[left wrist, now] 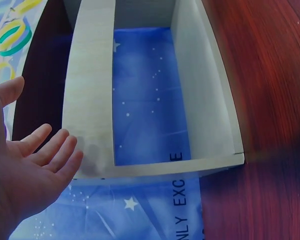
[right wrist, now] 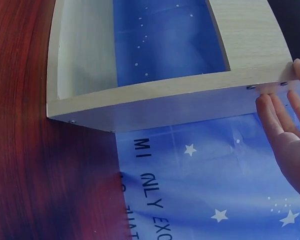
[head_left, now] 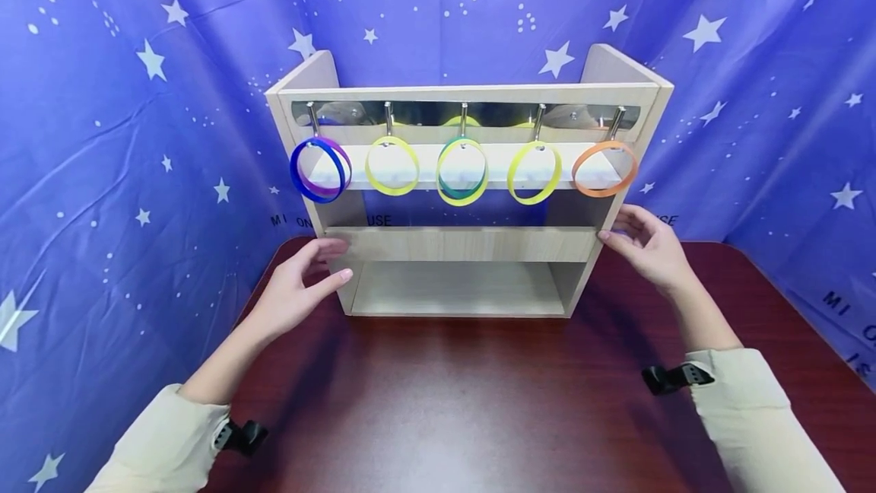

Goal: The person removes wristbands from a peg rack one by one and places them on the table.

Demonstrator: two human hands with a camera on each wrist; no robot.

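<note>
A pale wooden shelf rack [head_left: 472, 244] stands upright on the table. Its front carries a shiny metal strip [head_left: 424, 112] with several hooks. A blue ring [head_left: 295, 171] and a purple ring hang at the left end, an orange ring [head_left: 605, 193] at the right end. Between them hang yellow rings, the middle one [head_left: 462, 202] together with a green ring. My left hand [head_left: 290, 291] is beside the rack's left side, fingers spread and holding nothing. On the other side, my right hand [head_left: 650, 249] touches the right panel, thumb at its front edge and fingertips along its outer face [right wrist: 190, 107].
The dark red wooden table [head_left: 438, 402] extends in front of the rack. Blue cloth with white stars [head_left: 438, 14] hangs behind and on both sides. Black straps with small devices sit at both wrists, over cream sleeves [head_left: 746, 394].
</note>
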